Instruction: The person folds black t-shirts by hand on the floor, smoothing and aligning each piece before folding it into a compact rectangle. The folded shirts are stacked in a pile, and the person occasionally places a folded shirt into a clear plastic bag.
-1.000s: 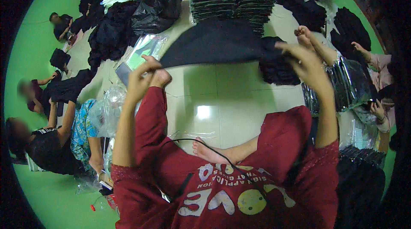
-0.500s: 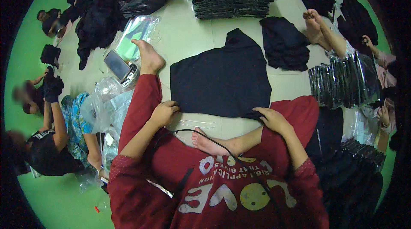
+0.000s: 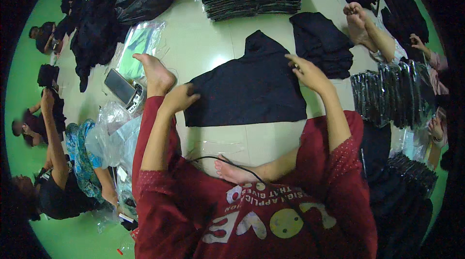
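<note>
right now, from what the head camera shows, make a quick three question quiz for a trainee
1. True or false: the left hand is by the right edge of the black cloth.
2. Which lies beside the wearer's left foot: A) a broom, B) a phone, C) a hammer?
3. Fill in: the black cloth, spread between the left hand and the right hand, lies on the ____.

Key:
1. False; it is by the left edge.
2. B
3. floor
</note>
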A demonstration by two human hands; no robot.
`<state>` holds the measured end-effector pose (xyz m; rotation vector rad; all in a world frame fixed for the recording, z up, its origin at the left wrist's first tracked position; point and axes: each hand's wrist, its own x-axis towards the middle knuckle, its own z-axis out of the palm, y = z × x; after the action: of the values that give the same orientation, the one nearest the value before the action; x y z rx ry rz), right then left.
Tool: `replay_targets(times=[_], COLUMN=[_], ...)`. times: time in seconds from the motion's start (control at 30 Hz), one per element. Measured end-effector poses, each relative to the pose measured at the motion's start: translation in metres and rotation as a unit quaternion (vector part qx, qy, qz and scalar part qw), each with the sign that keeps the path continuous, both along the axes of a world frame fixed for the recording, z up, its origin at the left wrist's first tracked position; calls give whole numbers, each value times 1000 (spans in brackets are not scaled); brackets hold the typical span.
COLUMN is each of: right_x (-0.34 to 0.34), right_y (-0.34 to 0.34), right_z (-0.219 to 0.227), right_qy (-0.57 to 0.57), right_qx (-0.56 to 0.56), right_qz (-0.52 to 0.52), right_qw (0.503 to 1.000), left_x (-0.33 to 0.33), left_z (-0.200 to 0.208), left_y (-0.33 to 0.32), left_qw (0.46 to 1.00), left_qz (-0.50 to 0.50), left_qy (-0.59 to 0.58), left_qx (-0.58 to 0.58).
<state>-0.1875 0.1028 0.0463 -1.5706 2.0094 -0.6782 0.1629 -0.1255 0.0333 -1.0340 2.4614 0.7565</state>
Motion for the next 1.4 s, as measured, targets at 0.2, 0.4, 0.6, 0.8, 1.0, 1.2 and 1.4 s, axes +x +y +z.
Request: replay_targets(times=[0.2,0.4,0.6,0.8,1.0,1.2,1.4], right_x=[-7,-21,-41,-10,33,29,22], right_y=[2,32,40,23,3,-13,-17], right_z=[-2,-7,5,0,-33,-49,-35], right_qy=[-103,-154,-191,-202,-46,-62,-17], right_qx=[-29,-4,-70,-60,-34,75,11], right_qz=[-40,-98,-129,-70,13,43,27], right_qw=[993,983,971,975,998,994,999], left_x=[-172,-253,-203,-166,-189,-134,-15], left_z=[-41,-55,-39,-58,-53,-32,-29], left_y=[0,19,87,130,107,66,-15], left_qw=[955,961,891,873,911,918,969], left_qz=[139,143,-84,-224,-29,-138,-110], left_qy=[262,202,432,427,363,362,-44], left_qx=[-2,-122,-109,-78,194,88,-217])
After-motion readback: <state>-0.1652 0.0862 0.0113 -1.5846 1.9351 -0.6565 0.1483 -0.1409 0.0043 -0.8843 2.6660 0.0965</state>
